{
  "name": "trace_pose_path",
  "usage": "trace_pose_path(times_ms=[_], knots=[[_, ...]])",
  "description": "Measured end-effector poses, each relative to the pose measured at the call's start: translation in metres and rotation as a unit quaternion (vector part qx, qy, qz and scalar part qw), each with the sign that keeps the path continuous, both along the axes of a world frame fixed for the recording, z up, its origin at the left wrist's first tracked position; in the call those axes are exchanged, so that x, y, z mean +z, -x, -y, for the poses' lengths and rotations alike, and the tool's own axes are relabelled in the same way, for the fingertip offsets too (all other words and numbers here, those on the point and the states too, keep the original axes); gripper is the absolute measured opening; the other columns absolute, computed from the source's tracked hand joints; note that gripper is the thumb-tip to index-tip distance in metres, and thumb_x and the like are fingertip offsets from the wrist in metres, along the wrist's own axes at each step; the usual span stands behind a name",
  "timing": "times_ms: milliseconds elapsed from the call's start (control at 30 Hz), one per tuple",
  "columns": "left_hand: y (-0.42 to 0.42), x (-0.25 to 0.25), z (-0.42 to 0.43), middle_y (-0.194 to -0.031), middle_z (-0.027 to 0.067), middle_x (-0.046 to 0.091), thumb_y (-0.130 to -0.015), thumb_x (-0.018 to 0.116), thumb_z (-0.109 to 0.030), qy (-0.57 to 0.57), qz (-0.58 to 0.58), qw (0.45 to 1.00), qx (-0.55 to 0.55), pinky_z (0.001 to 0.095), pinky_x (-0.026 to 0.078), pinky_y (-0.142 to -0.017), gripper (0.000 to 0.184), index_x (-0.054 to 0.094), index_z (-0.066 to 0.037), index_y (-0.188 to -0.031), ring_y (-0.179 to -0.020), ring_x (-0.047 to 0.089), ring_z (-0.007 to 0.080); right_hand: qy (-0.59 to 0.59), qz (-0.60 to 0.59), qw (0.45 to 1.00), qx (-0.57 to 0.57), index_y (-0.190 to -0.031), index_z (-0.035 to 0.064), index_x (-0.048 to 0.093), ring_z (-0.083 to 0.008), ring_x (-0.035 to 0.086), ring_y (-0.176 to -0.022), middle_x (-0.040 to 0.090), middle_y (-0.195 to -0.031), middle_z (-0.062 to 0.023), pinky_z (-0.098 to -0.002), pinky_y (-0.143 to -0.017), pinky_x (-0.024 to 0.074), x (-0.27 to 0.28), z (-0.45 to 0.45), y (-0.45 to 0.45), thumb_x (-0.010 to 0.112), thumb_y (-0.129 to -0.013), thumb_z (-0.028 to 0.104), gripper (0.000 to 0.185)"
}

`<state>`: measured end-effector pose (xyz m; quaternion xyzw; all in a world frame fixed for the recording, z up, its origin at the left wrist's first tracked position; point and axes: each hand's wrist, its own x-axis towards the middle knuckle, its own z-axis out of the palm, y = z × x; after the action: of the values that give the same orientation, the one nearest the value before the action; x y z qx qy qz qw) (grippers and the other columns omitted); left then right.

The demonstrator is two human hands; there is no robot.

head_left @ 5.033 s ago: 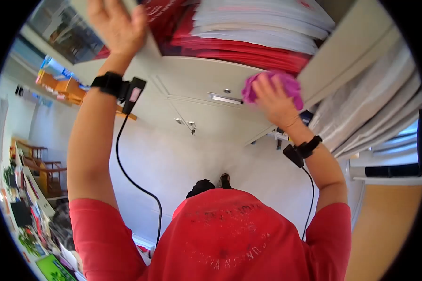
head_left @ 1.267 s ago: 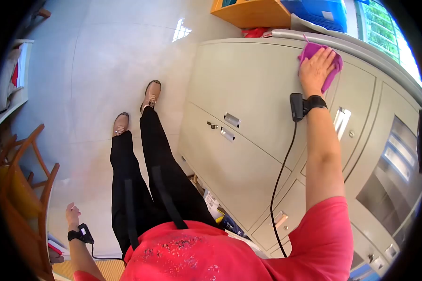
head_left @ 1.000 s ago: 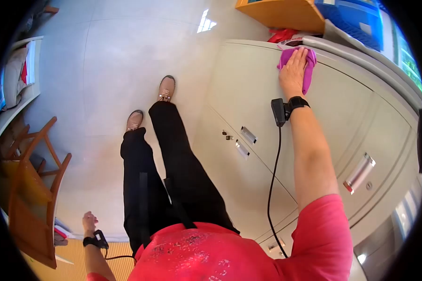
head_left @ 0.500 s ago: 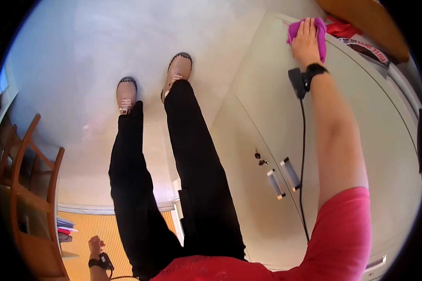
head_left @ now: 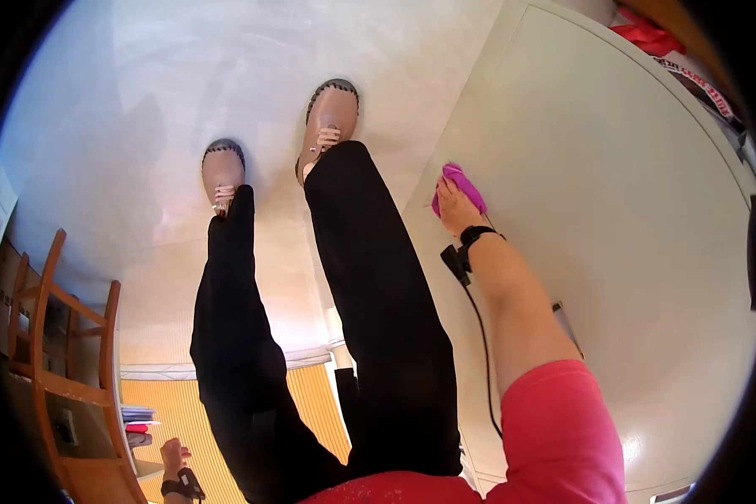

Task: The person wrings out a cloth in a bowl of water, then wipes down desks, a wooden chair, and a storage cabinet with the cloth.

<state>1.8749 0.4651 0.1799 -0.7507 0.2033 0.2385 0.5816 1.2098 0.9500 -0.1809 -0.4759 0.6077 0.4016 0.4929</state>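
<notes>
My right hand (head_left: 455, 208) presses a purple cloth (head_left: 469, 190) against the pale cabinet door (head_left: 630, 210), low down near its floor-side edge. The fingers lie over the cloth, which bunches out around them. One door handle (head_left: 568, 326) shows in part behind my right forearm; the keys and the other handle are hidden. At the lower left hangs my left hand (head_left: 175, 455), away from the cabinet. Its fingers are loosely curled and somewhat apart, and nothing shows in them.
A wooden chair (head_left: 49, 382) stands at the left, with folded items (head_left: 138, 424) near it. Red and printed items (head_left: 651, 38) lie beyond the cabinet's far edge. A cable (head_left: 485, 361) runs from my right wrist device along the arm. My shoes (head_left: 332, 118) are on the pale floor.
My right hand has moved with the purple cloth from the cabinet's far corner down and left to the lower part of the door. My left hand has barely moved.
</notes>
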Motion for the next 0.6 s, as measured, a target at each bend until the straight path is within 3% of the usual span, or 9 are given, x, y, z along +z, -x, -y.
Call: trace_pose_path(times_ms=[133,200,233,267,333,367,433,500,600], knots=[[-0.036,0.019,0.015,-0.075,0.0116,0.063,-0.087,0.047,-0.027,0.035,-0.034,0.998,0.025,0.0365,0.043,-0.043,0.032,0.054,-0.008,-0.112,-0.059,0.063,0.0228,0.180,-0.051,0.972,-0.139,-0.129,-0.0064,0.038,-0.0292,0.033,-0.129,0.038,-0.136,-0.0204,-0.0379,-0.110,0.0230,-0.009,0.033,0.113,0.045,-0.083,0.012,0.050],[-0.020,0.011,0.016,-0.083,0.0148,0.063,-0.090,0.044,-0.031,-0.001,-0.015,1.000,-0.025,0.0421,0.046,-0.051,0.039,0.050,-0.006,-0.119,-0.067,0.064,0.0277,0.248,-0.149,0.957,0.005,-0.123,-0.0078,0.041,-0.0333,0.037,-0.125,0.043,-0.130,-0.0211,-0.0400,-0.109,0.0237,-0.008,0.107,0.201,0.044,-0.083,0.012,0.045],[-0.014,0.006,0.017,-0.087,0.0164,0.064,-0.091,0.042,-0.034,-0.017,-0.006,0.999,-0.050,0.0449,0.047,-0.055,0.043,0.048,-0.006,-0.123,-0.071,0.065,0.0302,0.169,-0.261,0.911,0.270,-0.122,-0.0083,0.043,-0.0342,0.038,-0.123,0.045,-0.127,-0.0211,-0.0400,-0.108,0.0248,0.003,0.143,0.232,0.045,-0.083,0.013,0.044],[-0.012,0.000,0.019,-0.084,0.0137,0.063,-0.090,0.043,-0.034,-0.021,-0.022,0.999,-0.037,0.0420,0.046,-0.052,0.039,0.049,-0.007,-0.118,-0.069,0.065,0.0266,0.349,-0.250,0.892,0.145,-0.122,-0.0081,0.043,-0.0350,0.038,-0.122,0.045,-0.126,-0.0211,-0.0411,-0.107,0.0253,-0.001,0.153,0.279,0.046,-0.082,0.014,0.046],[-0.022,-0.020,0.010,-0.077,0.0108,0.062,-0.088,0.045,-0.030,0.021,-0.041,0.999,-0.007,0.0361,0.040,-0.044,0.035,0.051,-0.009,-0.116,-0.061,0.063,0.0229,0.345,-0.418,0.817,0.200,-0.129,-0.0046,0.039,-0.0375,0.036,-0.126,0.040,-0.133,-0.0256,-0.0420,-0.106,0.0265,0.029,0.196,0.283,0.045,-0.090,0.026,0.050],[-0.022,-0.028,0.010,-0.074,0.0093,0.062,-0.087,0.046,-0.028,0.036,-0.049,0.998,0.007,0.0331,0.038,-0.040,0.033,0.053,-0.010,-0.115,-0.057,0.062,0.0210,0.475,-0.271,0.837,-0.032,-0.131,-0.0039,0.040,-0.0349,0.019,-0.135,0.028,-0.142,-0.0242,-0.0428,-0.112,0.0105,0.010,0.169,0.292,0.042,-0.090,0.027,0.051],[-0.001,-0.056,0.003,-0.075,0.0083,0.062,-0.088,0.045,-0.029,-0.010,-0.074,0.997,-0.021,0.0338,0.039,-0.044,0.033,0.053,-0.011,-0.115,-0.060,0.062,0.0200,0.258,-0.391,0.876,0.114,-0.132,-0.0034,0.039,-0.0346,0.018,-0.136,0.026,-0.143,-0.0244,-0.0423,-0.112,0.0106,-0.002,0.147,0.254,0.040,-0.092,0.029,0.051],[0.022,-0.077,-0.003,-0.078,0.0071,0.062,-0.089,0.043,-0.027,-0.022,-0.085,0.996,-0.024,0.0355,0.041,-0.052,0.034,0.052,-0.012,-0.118,-0.066,0.062,0.0190,0.118,-0.247,0.923,0.270,-0.125,-0.0062,0.043,-0.0342,0.032,-0.128,0.041,-0.133,-0.0193,-0.0459,-0.110,0.0184,0.011,0.121,0.168,0.042,-0.086,0.018,0.046],[0.039,-0.081,-0.001,-0.079,0.0062,0.062,-0.091,0.043,-0.027,-0.022,-0.125,0.992,-0.009,0.0341,0.041,-0.052,0.034,0.051,-0.014,-0.121,-0.068,0.062,0.0183,0.061,-0.114,0.961,0.244,-0.134,-0.0067,0.033,-0.0381,0.019,-0.135,0.028,-0.144,-0.0191,-0.0458,-0.113,0.0100,0.021,0.020,0.045,0.036,-0.090,0.019,0.052]])
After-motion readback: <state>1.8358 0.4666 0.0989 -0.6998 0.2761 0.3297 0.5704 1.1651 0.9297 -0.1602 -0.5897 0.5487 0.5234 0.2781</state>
